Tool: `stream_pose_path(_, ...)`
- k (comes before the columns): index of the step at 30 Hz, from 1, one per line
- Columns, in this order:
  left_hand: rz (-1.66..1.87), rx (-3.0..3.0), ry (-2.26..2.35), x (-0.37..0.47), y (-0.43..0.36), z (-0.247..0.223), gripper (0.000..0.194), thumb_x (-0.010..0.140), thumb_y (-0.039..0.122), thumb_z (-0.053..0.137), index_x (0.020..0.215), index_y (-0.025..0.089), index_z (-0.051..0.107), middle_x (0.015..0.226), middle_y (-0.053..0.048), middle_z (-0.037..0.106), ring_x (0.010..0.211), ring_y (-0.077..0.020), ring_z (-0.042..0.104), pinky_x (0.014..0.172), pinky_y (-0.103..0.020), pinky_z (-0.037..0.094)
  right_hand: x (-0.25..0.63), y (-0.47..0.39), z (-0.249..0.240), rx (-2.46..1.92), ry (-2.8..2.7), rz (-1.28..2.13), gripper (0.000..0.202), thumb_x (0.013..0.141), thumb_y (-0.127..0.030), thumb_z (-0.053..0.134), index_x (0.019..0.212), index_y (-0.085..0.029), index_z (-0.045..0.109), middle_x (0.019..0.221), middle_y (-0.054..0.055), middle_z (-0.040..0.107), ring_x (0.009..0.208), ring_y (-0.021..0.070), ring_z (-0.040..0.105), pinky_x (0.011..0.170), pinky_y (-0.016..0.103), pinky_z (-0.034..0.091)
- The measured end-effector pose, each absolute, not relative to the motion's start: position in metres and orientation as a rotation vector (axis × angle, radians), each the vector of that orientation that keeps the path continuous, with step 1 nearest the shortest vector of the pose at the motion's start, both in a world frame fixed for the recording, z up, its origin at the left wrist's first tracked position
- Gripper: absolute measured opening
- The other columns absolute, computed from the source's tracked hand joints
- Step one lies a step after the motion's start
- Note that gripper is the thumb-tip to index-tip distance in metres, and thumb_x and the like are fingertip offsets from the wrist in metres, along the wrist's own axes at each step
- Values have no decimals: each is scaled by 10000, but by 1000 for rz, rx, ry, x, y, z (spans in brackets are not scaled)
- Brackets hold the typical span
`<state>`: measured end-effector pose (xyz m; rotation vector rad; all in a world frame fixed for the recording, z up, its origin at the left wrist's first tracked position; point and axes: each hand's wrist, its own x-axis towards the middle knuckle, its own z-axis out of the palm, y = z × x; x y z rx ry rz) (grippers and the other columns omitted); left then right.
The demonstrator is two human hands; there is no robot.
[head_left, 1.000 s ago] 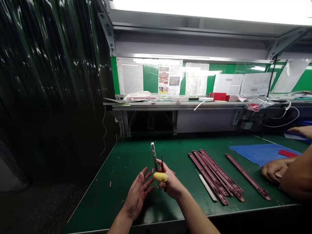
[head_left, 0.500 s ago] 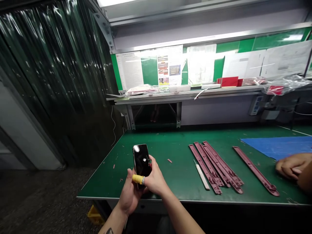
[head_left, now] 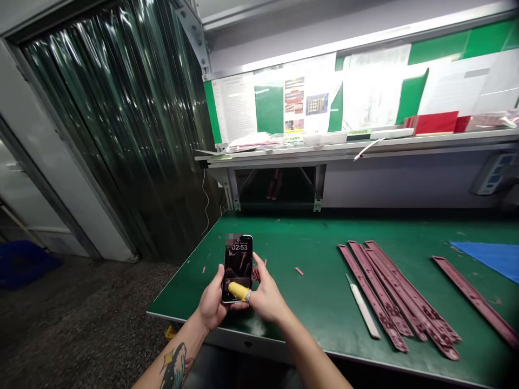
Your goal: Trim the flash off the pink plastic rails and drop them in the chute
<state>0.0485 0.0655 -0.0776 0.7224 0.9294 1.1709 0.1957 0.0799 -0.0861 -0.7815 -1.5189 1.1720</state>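
Observation:
A smartphone point(head_left: 238, 265) is held upright above the near left part of the table, its screen lit with a clock reading 02:53. My left hand point(head_left: 213, 303) grips its left side and lower edge. On the right side, my right hand point(head_left: 267, 296) also closes round the phone, its thumb in a yellow finger cover point(head_left: 239, 292) lying over the lower screen. A small reddish piece point(head_left: 255, 273) shows between the phone and my right fingers; whether it is held or on the table I cannot tell.
Several long maroon plastic strips point(head_left: 389, 292) lie at the right beside a white-handled knife point(head_left: 364, 310). Another strip point(head_left: 474, 297) and a blue sheet point(head_left: 490, 256) are farther right. Small scraps point(head_left: 299, 271) dot the green table point(head_left: 308, 319). A shelf point(head_left: 348, 148) spans the back.
The phone's screen has gone from dark to lit, and it faces me more squarely. My view has turned left, so another person's hand at the right is out of sight.

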Motion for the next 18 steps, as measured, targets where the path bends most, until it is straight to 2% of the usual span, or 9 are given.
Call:
stream_pose_path(3, 1118, 752, 955, 40, 84, -73, 611, 868, 585, 445, 1236, 113, 569, 1085, -190, 668, 813, -279, 678, 555, -374, 567, 194, 95, -78, -756, -1535, 1259, 944, 712, -379, 759, 1474, -231, 223, 1187, 86, 620, 1052, 213, 606, 961, 385, 453)
stream_pose_path(5, 1076, 785, 977, 31, 102, -70, 630, 866, 611, 420, 1219, 112, 574, 1048, -185, 668, 742, -255, 672, 487, -341, 542, 193, 113, -74, -829, -1603, 1242, 935, 712, -394, 757, 1473, -232, 239, 1191, 93, 615, 1034, 217, 613, 900, 371, 493)
stream_pose_path(8, 1070, 861, 1073, 9, 138, -70, 553, 889, 574, 427, 1194, 131, 556, 942, -116, 654, 624, -160, 620, 436, -262, 481, 199, 160, -69, -1131, -1751, 1011, 819, 687, -366, 772, 1405, -219, 407, 1187, 107, 612, 980, 227, 629, 804, 341, 528)
stream_pose_path(11, 1113, 961, 1228, -22, 183, -73, 376, 908, 421, 509, 1166, 148, 541, 954, -59, 618, 690, -126, 599, 577, -280, 522, 221, 231, -54, -1379, -1783, 787, 483, 701, -260, 767, 1161, -190, 641, 1067, 87, 661, 871, 210, 648, 759, 319, 529)
stream_pose_path(13, 1116, 1038, 1323, -44, 216, -77, 339, 899, 357, 544, 1168, 151, 543, 1043, -73, 607, 816, -162, 614, 687, -340, 540, 242, 281, -36, -1515, -1758, 667, 267, 770, -248, 722, 1018, -161, 676, 988, 70, 671, 828, 189, 644, 762, 331, 530)
stream_pose_path(14, 1115, 1075, 1371, -54, 232, -78, 341, 894, 346, 552, 1175, 152, 543, 1085, -83, 599, 870, -181, 614, 725, -367, 539, 251, 304, -26, -1583, -1736, 595, 224, 826, -268, 677, 1016, -151, 659, 998, 66, 661, 844, 182, 638, 776, 345, 530)
stream_pose_path(18, 1145, 1212, 1610, -76, 266, -83, 353, 889, 336, 560, 1193, 156, 542, 1171, -98, 577, 978, -217, 599, 808, -423, 522, 234, 378, 3, -1656, -1601, 293, 294, 979, -327, 440, 1157, -135, 574, 1157, 77, 580, 1006, 203, 602, 839, 383, 510)
